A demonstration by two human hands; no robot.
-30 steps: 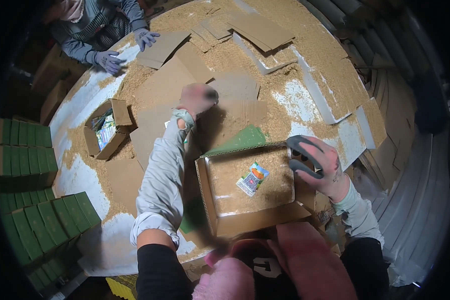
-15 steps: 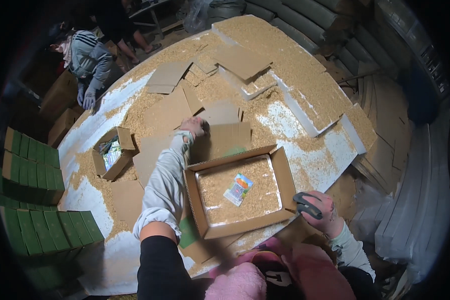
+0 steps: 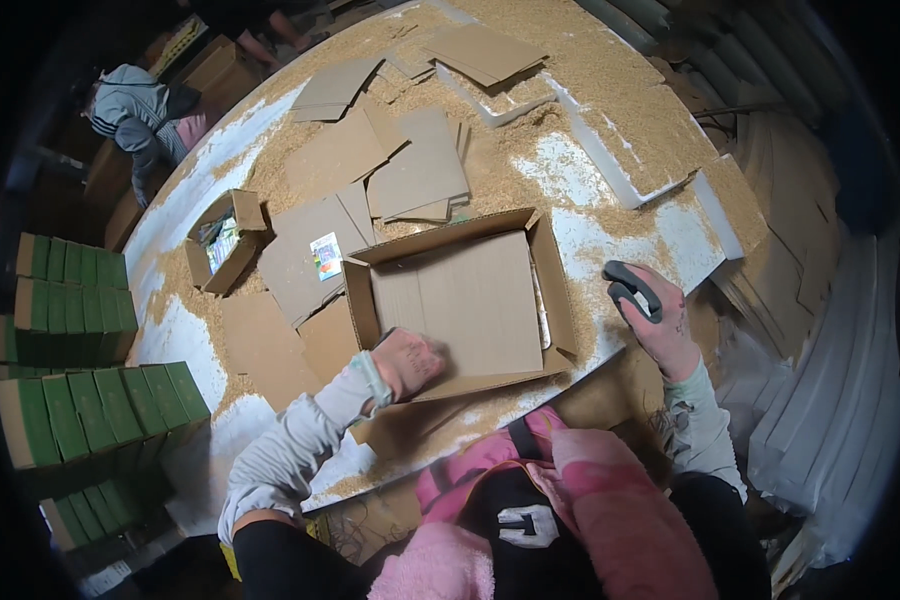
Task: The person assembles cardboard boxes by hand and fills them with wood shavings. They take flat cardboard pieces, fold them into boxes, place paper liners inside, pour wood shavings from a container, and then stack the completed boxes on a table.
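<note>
An open cardboard box (image 3: 560,290) stands near the table's front edge. Inside it a flat cardboard sheet (image 3: 470,300) covers most of the contents; a strip of white edging shows along its right side. My left hand (image 3: 408,362), in a pale pinkish glove, is over the box's near left corner, its fingers closed at the sheet's near edge and partly hidden. My right hand (image 3: 652,312), gloved with black-coated fingers, is to the right of the box and apart from it. Its thumb and fingers curve apart, with nothing visible between them.
Loose cardboard sheets (image 3: 420,170) and a printed card (image 3: 325,257) lie beyond and left. A small box of packets (image 3: 240,240) stands left. Grain-like bits (image 3: 610,60) cover much of the white table. Green boxes (image 3: 100,405) are stacked left; a person (image 3: 135,115) bends at the far left.
My left hand has come back from the far sheets to the box, and a cardboard sheet now covers the bits and card inside. My right hand has moved up, away from the box's corner.
</note>
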